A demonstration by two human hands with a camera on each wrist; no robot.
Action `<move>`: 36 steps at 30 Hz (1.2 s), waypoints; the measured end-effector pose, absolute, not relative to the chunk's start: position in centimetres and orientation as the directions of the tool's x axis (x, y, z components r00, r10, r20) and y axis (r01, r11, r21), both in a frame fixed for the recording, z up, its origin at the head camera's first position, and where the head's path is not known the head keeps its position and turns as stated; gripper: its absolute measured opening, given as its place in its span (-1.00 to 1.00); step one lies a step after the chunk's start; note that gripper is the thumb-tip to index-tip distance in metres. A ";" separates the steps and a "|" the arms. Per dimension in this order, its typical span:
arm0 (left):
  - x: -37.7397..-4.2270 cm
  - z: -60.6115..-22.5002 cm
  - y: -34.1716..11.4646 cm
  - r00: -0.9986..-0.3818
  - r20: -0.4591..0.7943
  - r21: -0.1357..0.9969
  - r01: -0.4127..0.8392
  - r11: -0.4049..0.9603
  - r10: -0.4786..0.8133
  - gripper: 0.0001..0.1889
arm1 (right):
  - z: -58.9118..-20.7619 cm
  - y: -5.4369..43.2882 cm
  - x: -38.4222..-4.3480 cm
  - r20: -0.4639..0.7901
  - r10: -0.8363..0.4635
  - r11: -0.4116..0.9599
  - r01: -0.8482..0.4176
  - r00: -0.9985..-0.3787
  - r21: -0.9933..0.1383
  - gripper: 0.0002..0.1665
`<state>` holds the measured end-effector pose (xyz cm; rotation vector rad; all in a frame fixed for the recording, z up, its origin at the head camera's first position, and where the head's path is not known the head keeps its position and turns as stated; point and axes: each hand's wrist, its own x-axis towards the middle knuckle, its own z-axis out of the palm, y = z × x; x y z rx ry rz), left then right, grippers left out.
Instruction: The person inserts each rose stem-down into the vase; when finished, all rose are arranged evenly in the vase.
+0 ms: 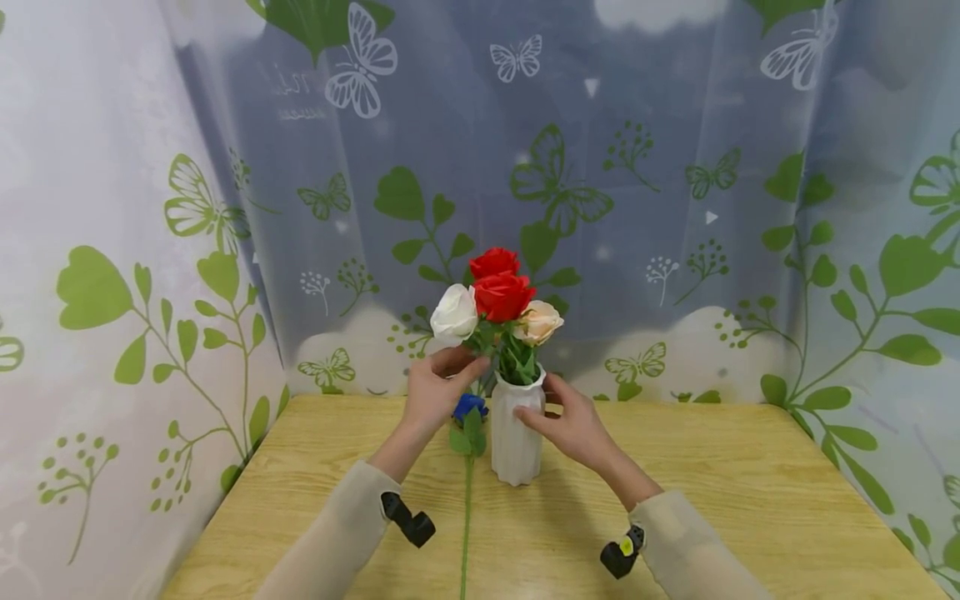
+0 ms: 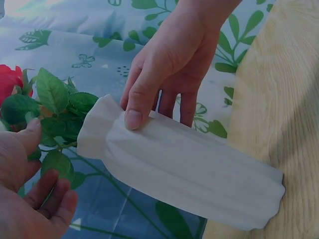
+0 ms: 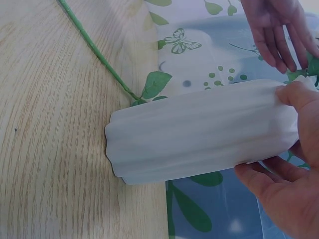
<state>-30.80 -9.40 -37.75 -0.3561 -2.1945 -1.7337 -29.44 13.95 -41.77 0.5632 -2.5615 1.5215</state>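
A white ribbed vase [image 1: 516, 433] stands upright on the table and holds artificial roses. My right hand [image 1: 573, 421] grips its upper part, thumb on the near side and fingers round the far side. Two red roses [image 1: 501, 296] rise highest, with a white rose [image 1: 454, 313] on the left and a cream rose [image 1: 538, 322] on the right. My left hand [image 1: 437, 385] is below the white rose, beside the vase's mouth. In the left wrist view its thumb overlaps the green leaves [image 2: 52, 94], its fingers loosely bent and apart from the thumb.
A blue rose [image 1: 470, 407] lies on the wooden table [image 1: 675, 467] just left of the vase, its long green stem [image 1: 467, 525] running toward the front edge. A curtain [image 1: 465, 125] printed with butterflies and leaves hangs behind the table and along both sides.
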 end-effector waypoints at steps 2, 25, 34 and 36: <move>-30.6 -38.0 -9.8 -0.912 0.410 0.885 0.403 0.231 0.020 -0.67 | -41.8 13.9 -29.5 0.278 -0.256 0.431 -0.367 -0.926 -0.824 -0.17; -29.5 -43.7 -12.1 -0.969 0.243 0.941 0.246 0.234 0.041 -0.67 | -41.6 13.9 -29.5 0.261 -0.252 0.428 -0.349 -0.932 -0.833 -0.13; -28.7 -47.2 -12.5 -0.991 0.081 0.969 0.102 0.223 0.102 -0.60 | -41.9 13.9 -29.5 0.261 -0.254 0.431 -0.350 -0.931 -0.832 -0.14; -28.5 -47.7 -12.5 -0.991 0.064 0.973 0.088 0.211 0.119 -0.59 | -41.9 13.9 -29.5 0.259 -0.254 0.428 -0.349 -0.932 -0.834 -0.13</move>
